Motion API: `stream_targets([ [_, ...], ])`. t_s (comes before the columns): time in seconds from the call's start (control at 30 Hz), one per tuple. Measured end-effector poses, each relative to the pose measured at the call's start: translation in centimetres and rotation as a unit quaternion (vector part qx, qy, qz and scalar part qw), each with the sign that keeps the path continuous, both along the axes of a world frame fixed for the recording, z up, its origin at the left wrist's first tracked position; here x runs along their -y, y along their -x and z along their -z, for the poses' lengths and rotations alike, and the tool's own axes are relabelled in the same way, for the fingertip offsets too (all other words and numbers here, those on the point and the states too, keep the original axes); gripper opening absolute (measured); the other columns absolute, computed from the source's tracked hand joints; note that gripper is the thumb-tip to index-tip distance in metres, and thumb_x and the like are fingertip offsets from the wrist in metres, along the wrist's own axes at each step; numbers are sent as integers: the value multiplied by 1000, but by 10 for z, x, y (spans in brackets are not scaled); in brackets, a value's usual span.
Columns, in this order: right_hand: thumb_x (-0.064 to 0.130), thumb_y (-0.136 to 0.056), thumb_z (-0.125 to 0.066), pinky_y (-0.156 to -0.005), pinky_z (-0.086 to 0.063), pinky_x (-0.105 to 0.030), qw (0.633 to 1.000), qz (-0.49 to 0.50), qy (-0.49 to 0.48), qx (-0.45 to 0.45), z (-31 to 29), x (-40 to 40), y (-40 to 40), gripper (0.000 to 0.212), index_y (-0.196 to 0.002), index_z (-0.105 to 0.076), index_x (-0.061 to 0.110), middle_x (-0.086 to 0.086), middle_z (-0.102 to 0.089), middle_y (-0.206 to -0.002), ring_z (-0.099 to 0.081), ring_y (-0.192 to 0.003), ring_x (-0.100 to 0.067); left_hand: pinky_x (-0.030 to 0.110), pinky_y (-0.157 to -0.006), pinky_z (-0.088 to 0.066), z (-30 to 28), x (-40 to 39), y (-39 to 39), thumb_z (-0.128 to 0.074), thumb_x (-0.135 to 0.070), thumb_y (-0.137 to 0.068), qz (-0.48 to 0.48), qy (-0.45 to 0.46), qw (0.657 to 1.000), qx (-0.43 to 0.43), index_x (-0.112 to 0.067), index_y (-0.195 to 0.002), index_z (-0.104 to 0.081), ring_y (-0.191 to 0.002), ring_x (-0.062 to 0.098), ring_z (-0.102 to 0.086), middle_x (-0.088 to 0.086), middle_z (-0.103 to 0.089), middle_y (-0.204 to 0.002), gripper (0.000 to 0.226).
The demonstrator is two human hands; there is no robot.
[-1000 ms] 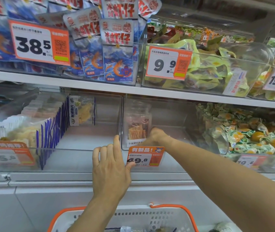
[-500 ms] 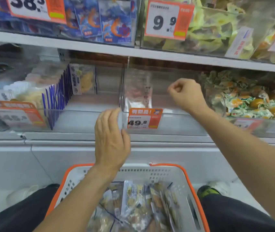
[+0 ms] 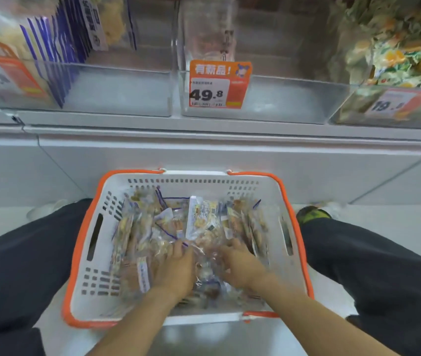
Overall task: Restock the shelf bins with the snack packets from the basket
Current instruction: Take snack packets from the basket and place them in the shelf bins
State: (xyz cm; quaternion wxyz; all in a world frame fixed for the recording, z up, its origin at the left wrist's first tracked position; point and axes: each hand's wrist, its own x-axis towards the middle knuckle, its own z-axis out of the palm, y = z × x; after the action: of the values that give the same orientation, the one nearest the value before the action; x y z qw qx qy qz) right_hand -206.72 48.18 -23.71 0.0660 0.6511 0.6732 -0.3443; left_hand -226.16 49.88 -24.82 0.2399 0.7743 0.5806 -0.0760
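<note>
While the clear plastic shelf bin (image 3: 255,98) waits nearly bare, the orange-rimmed white basket (image 3: 106,214) is searched; crinkly clear-film snack packets (image 3: 201,219), judged light and slippery, are touched by left hand (image 3: 176,271) and right hand (image 3: 240,265), finger positions blurred, edges best pinched.

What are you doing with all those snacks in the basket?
A person is crouched in front of a shop shelf, with both hands down in a white basket with an orange rim. The left hand and the right hand are among the clear snack packets piled inside; the picture is too blurred to tell whether either has gripped one yet. Above, the clear bin with the 49.8 price tag holds only a packet or so at the back, so it looks ready for refilling.
</note>
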Motion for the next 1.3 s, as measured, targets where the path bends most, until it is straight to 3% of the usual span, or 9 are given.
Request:
stream_targets([
  [0.17, 33, -87, -65, -105, -43, -50, 998, -21, -15, 63, 2, 7, 22, 69, -148, -34, 31, -14, -32, -139, -33, -127, -41, 50, -119, -20, 5, -18, 11, -52, -1, -91, -48, 4, 998, -44, -29, -156, -18, -149, 40, -16, 18, -22, -159, 78],
  [0.23, 33, -90, -62, -105, -42, -48, 999, 9, -11, 47, 2, 5, 25, 61, -146, -39, 28, -13, -38, -137, -35, -127, -40, 37, -100, -45, 8, -21, 16, -50, 2, -91, -54, -38, 998, -15, -23, -151, -32, -119, 27, -54, 8, -60, -128, 67],
  [0.33, 34, -93, -56, -103, -45, -42, 995, 72, -62, -12, -6, -3, 26, 39, -129, -57, 21, -10, -56, -127, -51, -121, -35, 35, -72, -53, 1, -23, 15, -50, 7, -88, -63, -42, 997, 19, -24, -146, -45, -87, 21, -64, -5, -67, -83, 66],
  [0.5, 40, -97, -59, -85, -52, -31, 980, 146, 12, -136, -20, -13, 44, 38, -123, -57, 13, -5, -70, -113, -66, -102, -22, 37, -81, -55, 0, -14, 11, -61, -21, -87, 15, -11, 999, 31, -31, -118, -64, -97, 23, -68, -4, -66, -115, 32],
  [0.67, 20, -96, -57, -96, -49, -33, 964, 196, 74, -165, 9, -27, 77, 57, -148, -37, 10, -14, -67, -121, -62, -113, -28, 40, -91, -50, 1, -12, 11, -62, -20, -88, -137, 45, 986, 79, -12, -125, -53, -107, 29, -59, 8, -48, -122, 39],
  [0.8, 16, -91, -63, -75, -53, -34, 937, 277, 35, -212, 21, -25, 100, 2, -89, -63, 16, -4, -64, -75, -60, -71, -19, 34, -84, -46, -3, -20, 28, -59, -25, -94, -173, 103, 975, 94, -9, -115, -53, -106, 27, -55, 10, -50, -122, 27],
  [0.83, 14, -90, -63, -72, -54, -35, 931, 290, 26, -220, 21, -25, 99, 18, -74, -58, 19, 1, -59, -66, -57, -64, -17, 32, -78, -44, -7, -23, 31, -56, -27, -96, -175, 116, 972, 106, -10, -109, -53, -98, 25, -56, 10, -54, -115, 21],
  [1.03, 2, -93, -60, -72, -55, -40, 793, 388, 121, -453, -23, -34, 70, 12, -90, -52, 10, -12, -65, -81, -62, -77, -27, 37, -92, -52, -47, -42, 30, -42, -48, -103, -292, 222, 890, 269, -13, -80, -73, -86, 12, -66, -2, -70, -89, 52],
  [1.3, -12, -84, -61, -95, -54, -56, 636, 379, 102, -665, -90, -47, 50, 14, -86, -60, 2, -17, -62, -84, -64, -83, -32, 42, -87, -58, -105, -55, 31, -79, -32, -83, -387, 89, 761, 513, -39, -115, -54, -102, 18, -70, 4, -69, -119, 41],
])
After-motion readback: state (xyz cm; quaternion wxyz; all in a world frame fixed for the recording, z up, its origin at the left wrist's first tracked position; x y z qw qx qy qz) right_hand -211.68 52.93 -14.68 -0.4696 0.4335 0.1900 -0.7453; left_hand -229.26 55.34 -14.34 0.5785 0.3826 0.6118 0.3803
